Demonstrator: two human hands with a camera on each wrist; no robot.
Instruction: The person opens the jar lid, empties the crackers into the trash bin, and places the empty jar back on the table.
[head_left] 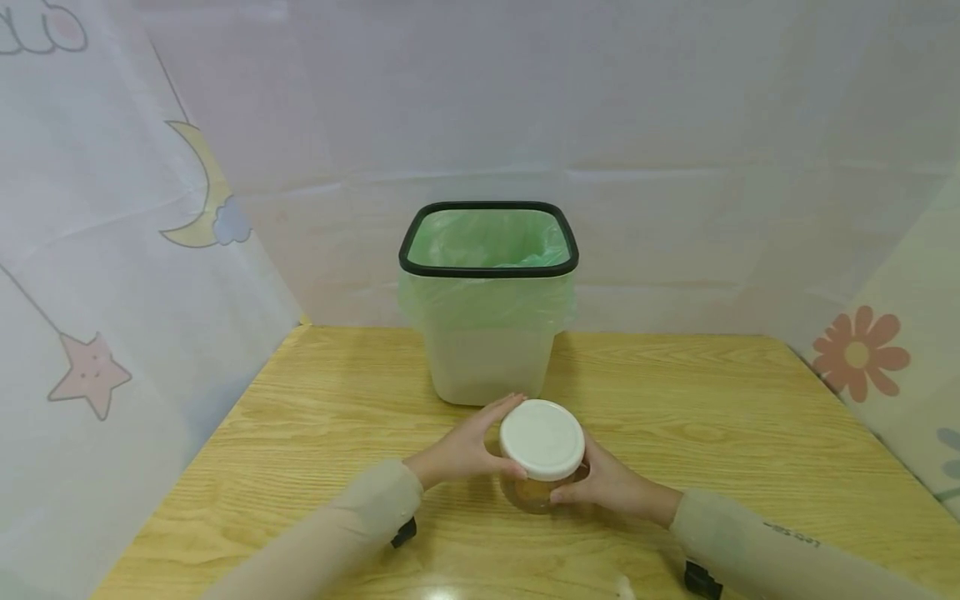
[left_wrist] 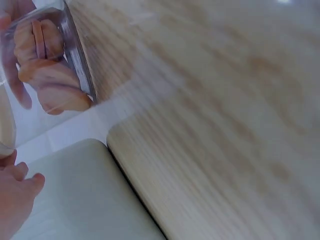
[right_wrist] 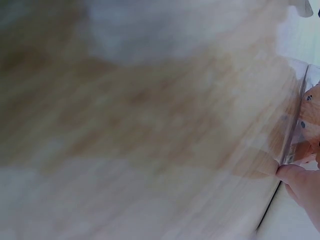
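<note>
A clear jar [head_left: 534,495] with a round white lid [head_left: 543,438] stands near the middle of the wooden table, and brown cookies [left_wrist: 55,82] show through its side in the left wrist view. My left hand [head_left: 471,448] grips the lid from the left, thumb at the front and fingers at the back edge. From the right, my right hand [head_left: 609,485] holds the jar's body low down, its thumb against the front. The right wrist view shows part of this hand [right_wrist: 302,187] at the jar's base. The lid sits on the jar.
Behind the jar stands a white trash bin [head_left: 491,358] with a black rim [head_left: 489,272] and a green liner bag [head_left: 480,237]. A printed cloth [head_left: 675,208] hangs behind the wooden table [head_left: 690,400] and along its sides.
</note>
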